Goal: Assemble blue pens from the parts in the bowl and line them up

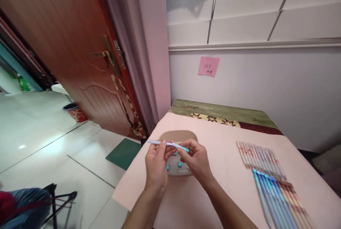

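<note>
My left hand [157, 163] pinches the pale lavender barrel of a pen [161, 143], whose tip points left. My right hand [195, 158] grips the pen's bright blue end at the right. The pen lies nearly level over a beige container [178, 135], tilting slightly down to the right. Small blue pieces [180, 164] lie inside the container, partly hidden by my hands. To the right on the table, a row of pale pens [259, 156] lies above a row of blue pens [274, 193] and brownish-orange pens [295, 200].
The table has a pale pink cover [213, 186], with a green patterned strip [218, 110] at its back edge. A wall with a pink note [209, 66] stands behind. On the left are a wooden door [69, 37], a green mat [124, 153] and a folding stool [57, 200].
</note>
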Demonstrator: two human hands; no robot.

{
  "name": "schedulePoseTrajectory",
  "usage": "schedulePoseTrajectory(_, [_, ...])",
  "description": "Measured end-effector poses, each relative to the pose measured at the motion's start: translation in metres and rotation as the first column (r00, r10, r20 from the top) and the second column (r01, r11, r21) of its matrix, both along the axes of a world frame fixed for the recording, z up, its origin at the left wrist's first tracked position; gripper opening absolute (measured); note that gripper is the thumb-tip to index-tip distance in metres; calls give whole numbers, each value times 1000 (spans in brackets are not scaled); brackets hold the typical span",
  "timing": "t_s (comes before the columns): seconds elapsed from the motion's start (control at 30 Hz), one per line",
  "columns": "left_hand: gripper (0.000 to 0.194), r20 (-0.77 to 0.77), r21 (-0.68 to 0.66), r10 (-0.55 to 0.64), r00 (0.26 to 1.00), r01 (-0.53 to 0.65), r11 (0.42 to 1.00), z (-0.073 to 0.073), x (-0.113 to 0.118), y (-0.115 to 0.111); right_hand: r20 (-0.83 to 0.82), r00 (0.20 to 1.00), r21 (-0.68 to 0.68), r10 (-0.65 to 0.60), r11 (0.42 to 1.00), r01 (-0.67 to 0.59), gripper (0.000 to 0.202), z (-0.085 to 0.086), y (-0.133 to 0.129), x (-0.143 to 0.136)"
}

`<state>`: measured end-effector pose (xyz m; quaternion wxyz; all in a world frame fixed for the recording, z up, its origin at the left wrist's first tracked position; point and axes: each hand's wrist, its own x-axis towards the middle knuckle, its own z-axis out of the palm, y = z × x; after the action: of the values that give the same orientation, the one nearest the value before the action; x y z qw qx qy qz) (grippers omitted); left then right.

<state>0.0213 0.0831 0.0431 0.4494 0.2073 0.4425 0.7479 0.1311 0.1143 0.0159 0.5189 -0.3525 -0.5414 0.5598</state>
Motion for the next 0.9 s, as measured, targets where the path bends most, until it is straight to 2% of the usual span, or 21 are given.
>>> schedulePoseTrajectory(0.13, [27,-65,-5,-9,998,9,1000,-8,6,19,120,992,28,31,999,-35,27,-7,15,12])
schedulePoseTrajectory(0.3, [26,-116,-45,-41,992,36,998,-16,12,37,194,963,-28,188,982,-186,30,-11,33,32])
schedulePoseTrajectory(0.4, [17,14,-53,7,1000,-6,999,-23,12,42,239,931,-75,276,961,-266,32,-17,40,41])
schedulePoseTrajectory(0.5, [8,197,-112,89,976,-68,991,-31,9,46,264,908,-130,327,944,-302,35,-22,46,48])
schedulePoseTrajectory(0.63, [14,290,-172,146,946,-98,980,-36,8,48,135,955,-186,265,953,-239,39,-22,51,52])
schedulePoseTrajectory(0.8, [15,358,-185,76,930,-9,983,-37,16,48,-128,949,-274,288,909,-313,44,-17,53,52])
schedulePoseTrajectory(0.9, [12,363,-157,24,932,36,987,-37,21,46,-61,955,-244,291,923,-297,38,-18,53,52])
